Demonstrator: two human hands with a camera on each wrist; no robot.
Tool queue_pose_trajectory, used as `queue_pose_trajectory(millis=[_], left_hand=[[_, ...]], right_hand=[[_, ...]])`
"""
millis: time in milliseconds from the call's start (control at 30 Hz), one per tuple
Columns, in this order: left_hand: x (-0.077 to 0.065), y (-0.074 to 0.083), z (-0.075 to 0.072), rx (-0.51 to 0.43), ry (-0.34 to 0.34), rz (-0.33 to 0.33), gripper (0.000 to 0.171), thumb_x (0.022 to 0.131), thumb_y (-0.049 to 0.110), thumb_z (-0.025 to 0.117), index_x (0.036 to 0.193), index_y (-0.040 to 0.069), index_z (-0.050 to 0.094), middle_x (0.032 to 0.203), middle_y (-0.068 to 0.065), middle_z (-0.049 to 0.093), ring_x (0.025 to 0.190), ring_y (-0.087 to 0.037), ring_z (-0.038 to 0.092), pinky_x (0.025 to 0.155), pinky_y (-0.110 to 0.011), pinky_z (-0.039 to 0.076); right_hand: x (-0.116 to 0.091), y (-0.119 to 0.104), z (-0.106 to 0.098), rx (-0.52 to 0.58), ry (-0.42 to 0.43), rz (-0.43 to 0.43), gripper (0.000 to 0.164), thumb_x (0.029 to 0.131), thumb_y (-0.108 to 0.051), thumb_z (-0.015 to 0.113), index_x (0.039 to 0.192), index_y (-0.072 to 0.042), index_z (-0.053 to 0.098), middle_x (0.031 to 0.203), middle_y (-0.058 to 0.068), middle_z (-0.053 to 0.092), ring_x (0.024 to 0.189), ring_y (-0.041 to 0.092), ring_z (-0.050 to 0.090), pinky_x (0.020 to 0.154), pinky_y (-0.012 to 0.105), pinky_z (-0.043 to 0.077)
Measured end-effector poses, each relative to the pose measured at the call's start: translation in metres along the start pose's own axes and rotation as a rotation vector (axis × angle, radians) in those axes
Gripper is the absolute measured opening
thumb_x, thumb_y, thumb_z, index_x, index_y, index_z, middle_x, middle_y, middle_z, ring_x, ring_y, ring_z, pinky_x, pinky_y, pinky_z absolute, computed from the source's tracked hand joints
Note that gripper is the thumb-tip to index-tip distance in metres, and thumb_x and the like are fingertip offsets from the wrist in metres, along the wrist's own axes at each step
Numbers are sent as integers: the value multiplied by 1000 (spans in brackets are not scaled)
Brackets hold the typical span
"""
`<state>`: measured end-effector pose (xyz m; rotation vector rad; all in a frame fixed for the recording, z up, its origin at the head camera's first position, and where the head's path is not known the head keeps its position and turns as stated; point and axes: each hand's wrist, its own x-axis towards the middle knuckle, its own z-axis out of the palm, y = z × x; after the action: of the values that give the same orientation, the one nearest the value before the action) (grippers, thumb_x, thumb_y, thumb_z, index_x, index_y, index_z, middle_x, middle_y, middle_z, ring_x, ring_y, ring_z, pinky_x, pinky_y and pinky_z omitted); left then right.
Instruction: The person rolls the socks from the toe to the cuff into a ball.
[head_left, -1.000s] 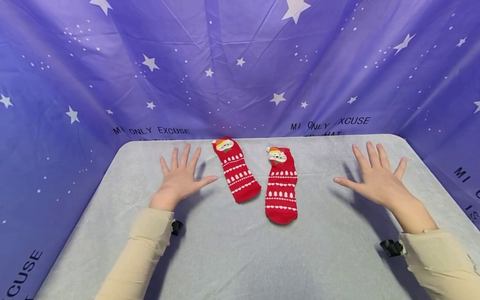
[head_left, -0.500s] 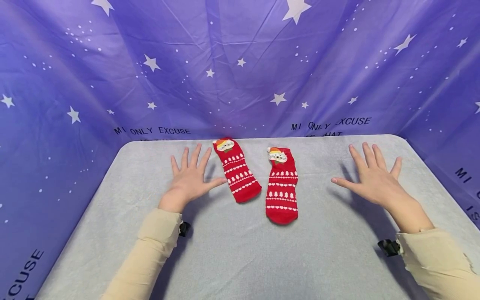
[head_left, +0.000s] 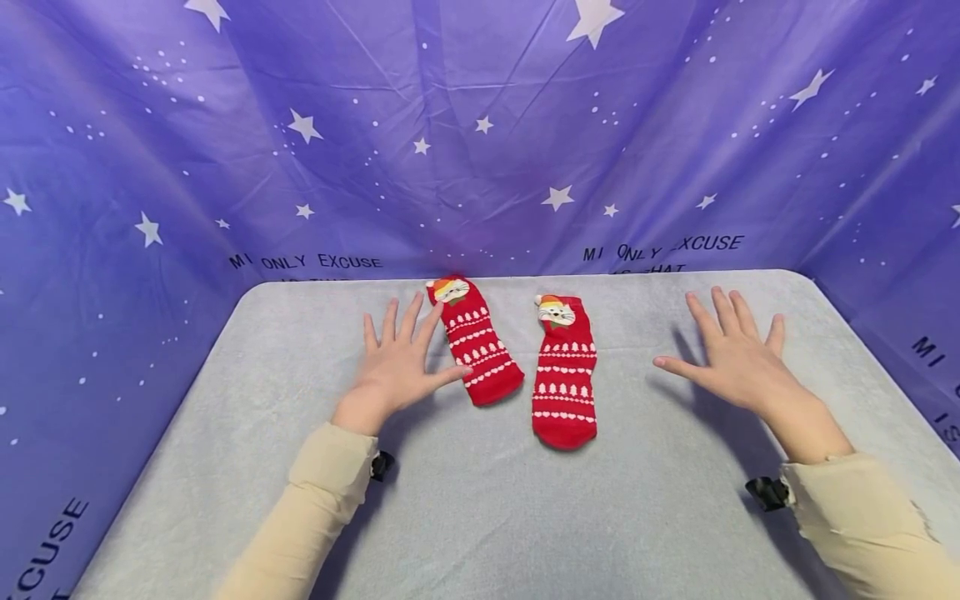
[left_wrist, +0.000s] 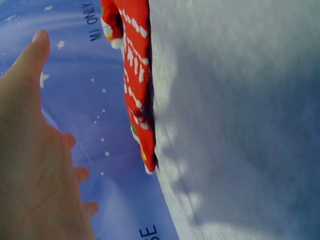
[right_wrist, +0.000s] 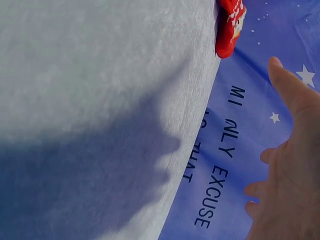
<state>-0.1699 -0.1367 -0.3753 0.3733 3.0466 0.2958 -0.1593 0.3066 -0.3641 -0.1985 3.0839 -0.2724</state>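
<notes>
Two red socks with white tree and heart patterns and a cat face at the cuff lie flat on the table. The left sock (head_left: 480, 346) slants, its toe toward the lower right; the right sock (head_left: 564, 383) lies nearly straight, toe toward me. My left hand (head_left: 397, 367) hovers with spread fingers beside the left sock, its thumb overlapping the sock's edge in the head view. A gap shows between that hand (left_wrist: 40, 145) and the sock (left_wrist: 135, 75) in the left wrist view. To the right of the right sock, my right hand (head_left: 742, 362) hovers with fingers spread, holding nothing.
A grey cloth-covered table (head_left: 480, 517) spans the lower view, with rounded far corners. Behind and at both sides hangs a purple-blue curtain (head_left: 495, 192) with white stars and black lettering. Black devices are worn at the left wrist (head_left: 382, 466) and right wrist (head_left: 768, 493).
My left hand has moved rightward until its thumb overlaps the left sock in the head view. My right hand has drifted slightly left. Both socks lie where they were.
</notes>
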Motion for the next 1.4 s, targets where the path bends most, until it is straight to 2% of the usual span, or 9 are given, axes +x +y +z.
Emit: queue_pose_trajectory(millis=[133, 367, 567, 733, 967, 1233, 1400], left_hand=[[-1, 7, 1, -11, 4, 20, 106, 82, 83, 48, 161, 28, 5, 170, -4, -3, 155, -42, 2, 121, -67, 1], [-5, 22, 6, -16, 33, 62, 106, 81, 79, 55, 161, 23, 13, 169, -6, 11, 154, -40, 10, 124, -60, 12], [-8, 38, 11, -6, 52, 108, 109, 78, 79, 60, 160, 22, 17, 167, -6, 19, 154, -34, 19, 125, -51, 19], [-10, 52, 15, -39, 44, 150, 109, 76, 76, 66, 159, 20, 22, 165, -5, 26, 152, -30, 25, 125, -46, 21], [-13, 69, 22, -66, 28, 196, 105, 76, 73, 68, 158, 20, 28, 163, -4, 31, 149, -25, 32, 120, -46, 33], [-19, 86, 28, -63, 33, 241, 96, 79, 69, 69, 153, 18, 38, 158, -3, 40, 147, -23, 37, 121, -40, 33], [-23, 94, 33, -68, 60, 256, 88, 79, 65, 72, 150, 20, 43, 153, 0, 47, 143, -21, 43, 116, -39, 40]], right_hand=[[3, -5, 0, 6, -11, -10, 111, 85, -75, 53, 161, -13, 0, 164, 28, -7, 151, 49, -11, 103, 84, -11], [8, -14, 2, 9, -30, -20, 111, 86, -76, 52, 161, -12, 1, 164, 28, -7, 151, 50, -8, 105, 83, -11], [13, -22, 3, 24, -51, -27, 111, 85, -77, 52, 161, -11, 3, 164, 27, -7, 152, 48, -8, 106, 81, -12], [18, -29, 5, 31, -57, -35, 111, 85, -77, 51, 161, -11, 5, 165, 27, -6, 152, 48, -5, 107, 80, -13], [24, -40, 7, 38, -45, -61, 110, 85, -77, 53, 161, -11, 7, 165, 26, -2, 152, 48, 0, 109, 79, -10], [33, -52, 10, 26, -39, -90, 106, 87, -74, 53, 160, -9, 11, 164, 27, 6, 151, 48, 5, 111, 79, -4], [40, -58, 12, 29, -53, -96, 103, 89, -68, 56, 160, -9, 11, 164, 27, 6, 151, 48, 6, 112, 77, -4]])
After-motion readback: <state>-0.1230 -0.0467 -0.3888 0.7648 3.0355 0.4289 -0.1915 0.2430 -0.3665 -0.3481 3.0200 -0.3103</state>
